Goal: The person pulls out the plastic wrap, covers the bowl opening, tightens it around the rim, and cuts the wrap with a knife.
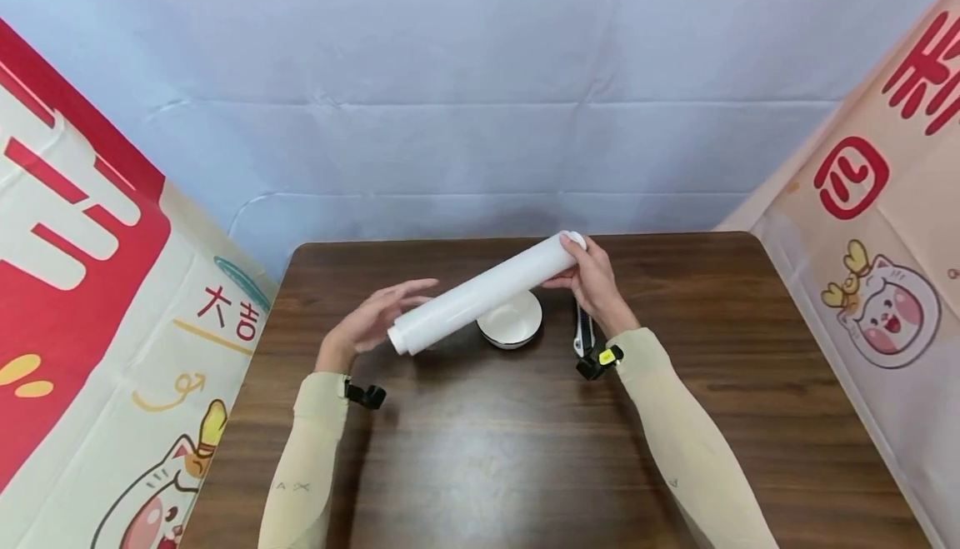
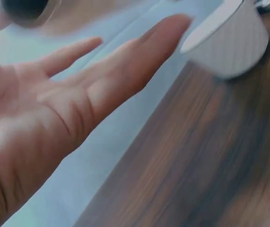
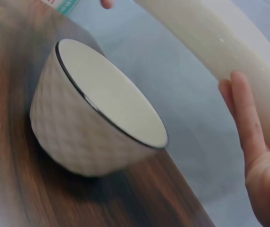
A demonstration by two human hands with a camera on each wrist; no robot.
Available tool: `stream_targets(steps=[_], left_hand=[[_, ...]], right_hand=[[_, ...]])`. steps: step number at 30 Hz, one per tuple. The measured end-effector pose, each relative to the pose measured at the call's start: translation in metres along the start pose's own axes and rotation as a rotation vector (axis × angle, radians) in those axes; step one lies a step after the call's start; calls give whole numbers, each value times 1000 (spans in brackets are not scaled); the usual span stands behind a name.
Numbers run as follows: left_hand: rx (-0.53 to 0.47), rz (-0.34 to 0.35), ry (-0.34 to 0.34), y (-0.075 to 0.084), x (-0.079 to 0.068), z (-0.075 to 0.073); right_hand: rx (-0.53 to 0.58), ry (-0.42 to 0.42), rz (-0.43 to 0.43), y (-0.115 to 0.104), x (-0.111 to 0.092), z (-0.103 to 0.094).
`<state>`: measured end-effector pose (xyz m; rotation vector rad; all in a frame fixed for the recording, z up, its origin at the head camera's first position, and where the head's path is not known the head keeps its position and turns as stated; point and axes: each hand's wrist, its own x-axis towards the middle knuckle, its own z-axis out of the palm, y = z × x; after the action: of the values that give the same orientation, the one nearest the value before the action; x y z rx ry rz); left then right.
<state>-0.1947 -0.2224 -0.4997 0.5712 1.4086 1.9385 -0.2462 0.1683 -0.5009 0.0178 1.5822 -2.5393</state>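
Note:
A long white roll of cling film [image 1: 483, 295] slants through the air above the table, its right end higher in the head view. My right hand [image 1: 596, 282] grips that right end, thumb on top and fingers beneath. Beside the lower left end is my left hand [image 1: 378, 316], fingers extended; the left wrist view shows the fingers [image 2: 120, 71] straight and apart from the blurred roll end. Under the roll stands a white bowl [image 1: 512, 321] with a dark rim; the right wrist view shows the quilted pattern on the bowl [image 3: 87, 123].
A utility knife [image 1: 583, 334] with a grey and black handle lies right of the bowl, partly hidden by my right hand and wrist camera. The brown wooden table [image 1: 465, 449] ends at a pale cloth backdrop [image 1: 450, 149]. Printed banners flank both sides.

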Motion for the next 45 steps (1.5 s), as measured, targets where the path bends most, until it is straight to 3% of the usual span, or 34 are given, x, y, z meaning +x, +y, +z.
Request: stream_targets(steps=[2,5,10,13,17,22,27,34,38,45], left_hand=[[36,56,76,1,-9,-4],[80,128,205,4,-8,-2],[254,123,498,8,16,-2],[287,95,593,5,35,-9],[253,42,656,1,57,-20],[305,-54,757,-5,80,-26],[347,-86,788,-13,98,-26],[639,-208,824,-31,105,-23],[633,-228,835,-38,108,-19],[619,-203,854,-43,110,-13]], right_hand=[[22,54,4,-3,0,-6],[21,127,25,-5,2,-9],[21,221,128,-2,7,-5],[-70,243,204,-6,6,-11],[-329,262,280,-13,10,-22],[-595,311,334,-12,23,-32],[-670,365,317,-4,33,-41],[-807,416,318,8,35,-51],[-859,395,321,11,34,-54],[-857,400,318,13,35,-58]])
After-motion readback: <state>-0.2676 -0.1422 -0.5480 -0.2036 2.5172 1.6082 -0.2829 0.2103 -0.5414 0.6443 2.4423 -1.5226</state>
